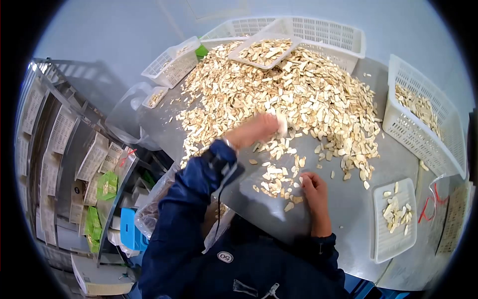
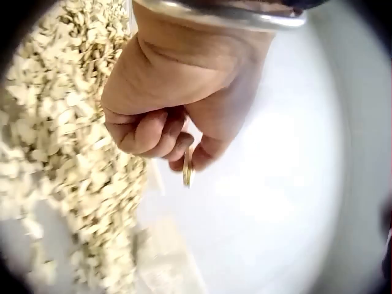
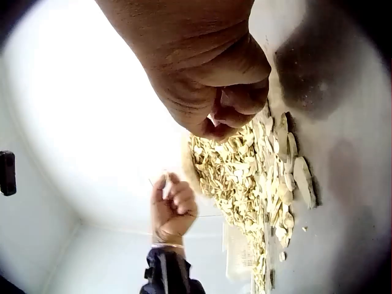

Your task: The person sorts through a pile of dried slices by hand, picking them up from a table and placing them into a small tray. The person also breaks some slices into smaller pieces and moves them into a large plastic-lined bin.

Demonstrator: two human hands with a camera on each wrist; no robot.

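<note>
pinching a thin, flat, cream-white slice (image 2: 188, 173) in the left grip (image 1: 254, 130), nearly closed between thumb and fingertips, with the other fingers curled toward the palm. seen edge-on in the left wrist view, with a yellowish tint along the narrow side; blurred to a pale patch in the head view. held up just above the near part of a broad heap of cream and tan slices (image 1: 323, 99), mostly flat and oblong, uneven in size.

curled in at the right grip (image 1: 316, 194), with thumb close to fingers; cannot tell whether holding a slice. placed low over the grey metal bench (image 1: 343, 249), just beside a small scatter of loose pale slices (image 1: 276, 180). to the right of that grip, a shallow white ribbed plastic tray (image 1: 396, 241) with a few slices; farther out, a tall white perforated plastic basket (image 1: 398, 119), partly filled.
</note>
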